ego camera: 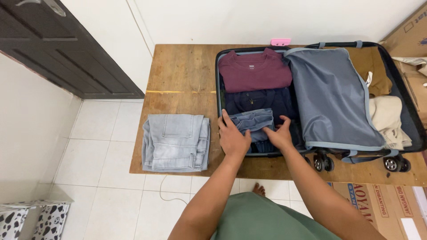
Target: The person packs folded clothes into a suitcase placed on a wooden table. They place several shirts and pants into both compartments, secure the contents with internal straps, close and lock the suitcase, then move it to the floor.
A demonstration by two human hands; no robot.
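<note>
An open dark suitcase lies on a wooden board. Its left half holds a folded maroon shirt, a dark navy garment and folded blue jeans. My left hand presses the left side of the blue jeans at the case's edge. My right hand pushes on their right side. Both hands lie flat on the jeans, fingers spread. A grey-blue divider flap covers the middle of the case.
Folded light-blue jeans lie on the board left of the suitcase. Brown and cream clothes sit in the right half. A pink object sits at the wall. Cardboard boxes stand at the right, a dark door at upper left.
</note>
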